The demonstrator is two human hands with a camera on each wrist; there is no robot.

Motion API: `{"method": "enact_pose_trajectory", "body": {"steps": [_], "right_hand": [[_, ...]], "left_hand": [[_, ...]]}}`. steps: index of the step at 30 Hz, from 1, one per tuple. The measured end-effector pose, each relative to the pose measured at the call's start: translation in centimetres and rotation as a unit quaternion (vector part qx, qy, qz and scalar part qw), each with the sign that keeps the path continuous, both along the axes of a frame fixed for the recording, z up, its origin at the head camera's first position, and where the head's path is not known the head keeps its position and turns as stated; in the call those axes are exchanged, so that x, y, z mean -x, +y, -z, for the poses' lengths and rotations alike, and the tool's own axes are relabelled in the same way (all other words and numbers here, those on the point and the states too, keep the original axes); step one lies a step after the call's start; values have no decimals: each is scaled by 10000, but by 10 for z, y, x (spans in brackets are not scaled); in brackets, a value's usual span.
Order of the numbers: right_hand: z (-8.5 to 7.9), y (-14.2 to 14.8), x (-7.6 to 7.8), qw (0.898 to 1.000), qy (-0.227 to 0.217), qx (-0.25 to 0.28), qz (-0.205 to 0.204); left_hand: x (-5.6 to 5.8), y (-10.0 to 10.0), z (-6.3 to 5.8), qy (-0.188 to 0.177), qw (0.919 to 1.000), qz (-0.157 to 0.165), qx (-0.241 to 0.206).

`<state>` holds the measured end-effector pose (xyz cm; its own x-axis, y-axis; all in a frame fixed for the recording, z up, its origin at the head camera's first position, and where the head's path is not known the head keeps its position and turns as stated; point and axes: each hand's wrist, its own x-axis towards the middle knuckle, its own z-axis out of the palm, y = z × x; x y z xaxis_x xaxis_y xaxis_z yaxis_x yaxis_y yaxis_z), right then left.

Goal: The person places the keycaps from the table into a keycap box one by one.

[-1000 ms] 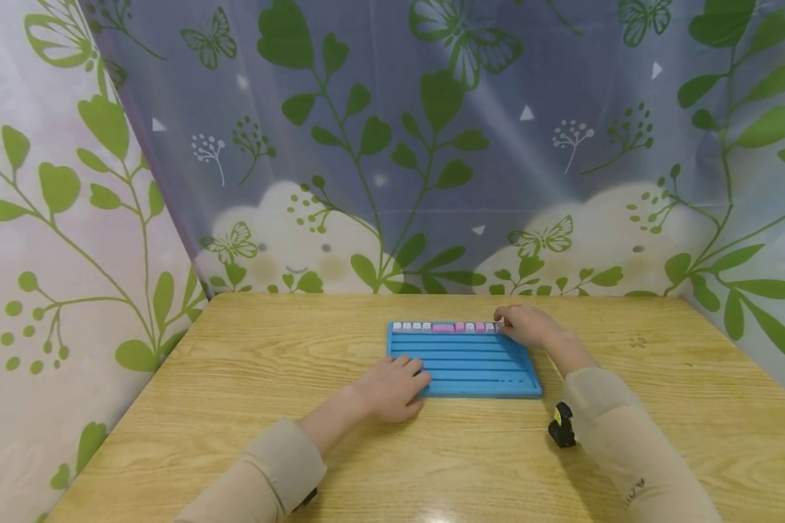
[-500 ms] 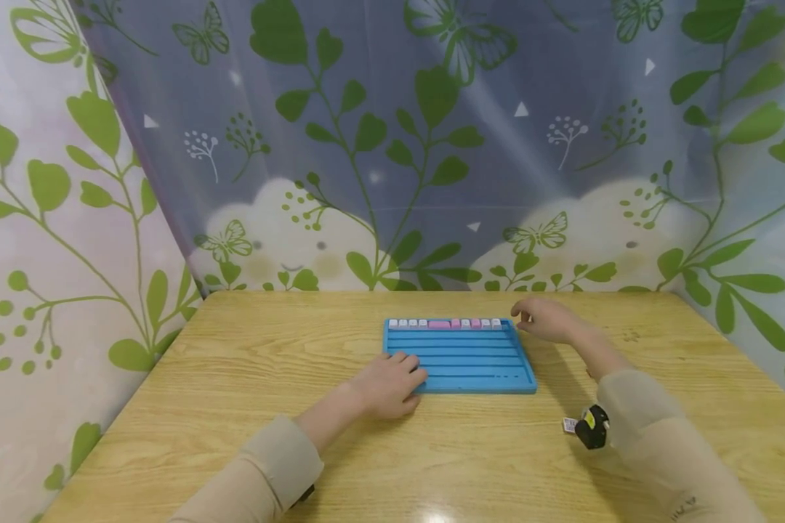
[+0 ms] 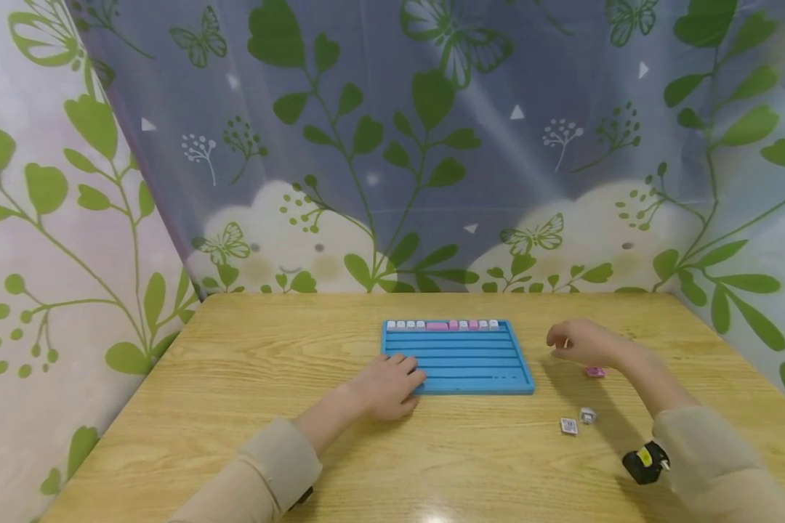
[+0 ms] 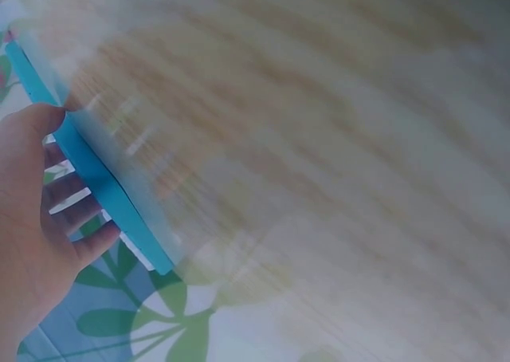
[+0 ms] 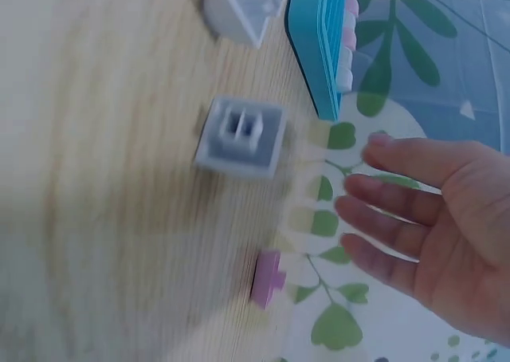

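A blue keycap tray (image 3: 471, 361) with ridged rows lies on the table, its far row lined with white and pink keycaps (image 3: 437, 326). My left hand (image 3: 387, 386) holds the tray at its near left corner. In the left wrist view, the thumb (image 4: 46, 119) lies against the blue edge with the fingers spread beyond it. Right of the tray, my right hand (image 3: 590, 344) hovers over the table, fingers loosely bent and nothing between them. Below it lie a white keycap (image 3: 568, 426), another white keycap (image 3: 587, 415) and a pink keycap (image 3: 594, 372).
The wooden table (image 3: 268, 334) reaches back to a patterned cloth (image 3: 340, 145) with leaves and butterflies. A black wrist camera (image 3: 645, 463) sits under the right sleeve. One white keycap (image 5: 241, 135) lies stem side up in the right wrist view.
My right hand has left the far right end of the keycap row and moved right and nearer, bringing loose keycaps into sight. The left hand has stayed on the tray.
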<state>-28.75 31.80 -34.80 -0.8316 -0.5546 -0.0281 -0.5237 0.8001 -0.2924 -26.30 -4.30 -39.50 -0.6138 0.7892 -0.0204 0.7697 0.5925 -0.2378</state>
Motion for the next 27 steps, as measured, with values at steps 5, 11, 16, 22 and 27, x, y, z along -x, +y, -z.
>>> {"method": "enact_pose_trajectory", "body": {"steps": [5,11,16,22,27], "right_hand": [[0,12,-15,9970,-723,-10,271],[8,23,-22,9974,-656,-115,272],[11,23,-31,9918,-1223,164,340],[9,16,-45,9781,-1960,399,582],[9,10,-52,9714,-2210,539,676]], "left_hand": [[-1,-1,0,14,10000,29,-17],[0,-1,2,81,10000,31,-44],[0,0,1,84,10000,19,-2],[-1,0,0,77,10000,22,25],[-1,0,0,57,10000,9,3]]}}
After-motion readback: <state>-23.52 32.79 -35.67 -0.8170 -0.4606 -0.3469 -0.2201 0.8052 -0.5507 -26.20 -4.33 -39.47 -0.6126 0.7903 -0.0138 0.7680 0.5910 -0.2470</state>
